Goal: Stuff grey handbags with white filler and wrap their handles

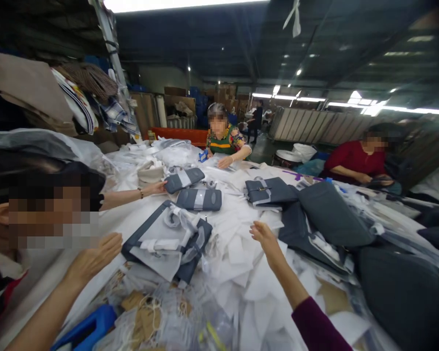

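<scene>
My left hand [97,253], fingers stretched and holding nothing, hovers beside the left edge of a dark blue bag [139,234]. Clear film and wrapped straps lie over that bag. My right hand [265,236], in a purple sleeve, is empty, with loosely spread fingers above white sheets [254,273]. Beyond the bag sit two dark blue pouches, a nearer one [209,200] and a farther one [175,182], each with a pale band around it. A co-worker's braceleted hand [155,189] touches the farther pouch.
Several dark bags [332,212] are piled at right, near a flap bag [261,190]. Clear packets with brown tags [146,312] and a blue plastic object [89,329] lie in front. One co-worker leans in close at left; another person [223,141] works across the table.
</scene>
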`<action>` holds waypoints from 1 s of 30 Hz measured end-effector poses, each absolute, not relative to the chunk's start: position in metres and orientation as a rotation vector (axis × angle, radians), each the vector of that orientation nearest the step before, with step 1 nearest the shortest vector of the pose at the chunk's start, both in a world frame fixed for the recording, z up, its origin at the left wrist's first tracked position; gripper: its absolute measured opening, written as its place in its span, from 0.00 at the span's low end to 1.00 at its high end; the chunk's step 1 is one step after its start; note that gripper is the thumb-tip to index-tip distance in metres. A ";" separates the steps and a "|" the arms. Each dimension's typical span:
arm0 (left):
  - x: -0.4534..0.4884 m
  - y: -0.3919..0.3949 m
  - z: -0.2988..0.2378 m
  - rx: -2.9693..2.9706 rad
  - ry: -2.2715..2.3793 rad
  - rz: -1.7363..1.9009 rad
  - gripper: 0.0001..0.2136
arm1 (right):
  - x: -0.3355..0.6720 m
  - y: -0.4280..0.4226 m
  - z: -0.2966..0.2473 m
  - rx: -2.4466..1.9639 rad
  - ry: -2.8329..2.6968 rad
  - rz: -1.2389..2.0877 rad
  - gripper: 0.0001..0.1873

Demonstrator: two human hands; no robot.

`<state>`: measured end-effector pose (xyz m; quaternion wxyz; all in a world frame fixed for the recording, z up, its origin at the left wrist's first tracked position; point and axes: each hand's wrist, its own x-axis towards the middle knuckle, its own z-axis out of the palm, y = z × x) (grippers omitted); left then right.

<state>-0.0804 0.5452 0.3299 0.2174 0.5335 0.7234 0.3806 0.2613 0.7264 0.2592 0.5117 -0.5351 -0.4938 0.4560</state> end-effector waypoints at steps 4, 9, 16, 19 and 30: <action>-0.031 0.468 0.297 1.451 1.892 0.811 0.09 | 0.244 0.678 0.271 -1.073 -1.741 1.348 0.18; -0.013 0.451 0.266 1.675 1.648 0.545 0.12 | 0.225 0.634 0.265 -0.925 -2.120 1.217 0.20; -0.004 0.467 0.248 2.329 1.122 -0.023 0.46 | 0.192 0.693 0.246 -1.414 -2.385 0.468 0.35; -0.010 0.472 0.258 2.350 1.101 -0.002 0.45 | 0.181 0.698 0.257 -1.391 -2.448 0.427 0.18; -0.008 0.469 0.329 1.835 1.448 1.307 0.26 | 0.158 0.535 0.354 -0.788 -1.678 1.559 0.08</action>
